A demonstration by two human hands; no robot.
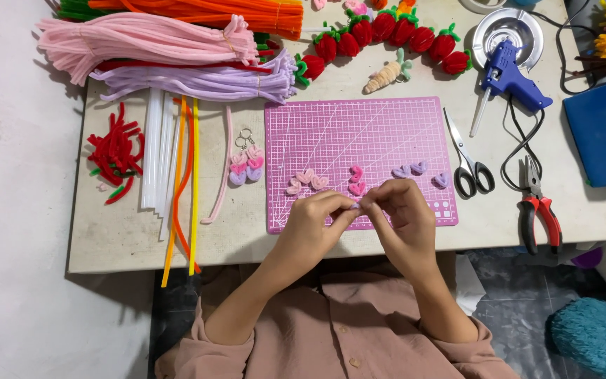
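Centrally, lilac pipe-cleaner piece [355, 205] pinched between both grips

A pale, worn bench [128, 242] is seen from above, its surface scuffed and lightly stained. To its left, a whitish floor [15, 210] is shown, marked with faint grey smudges. At the lower right, darker mottled flooring [510, 295] is visible beneath the bench edge, and a teal fluffy cushion [594, 337] is set on it. The scene is lit evenly, with soft shadows cast under the bench.
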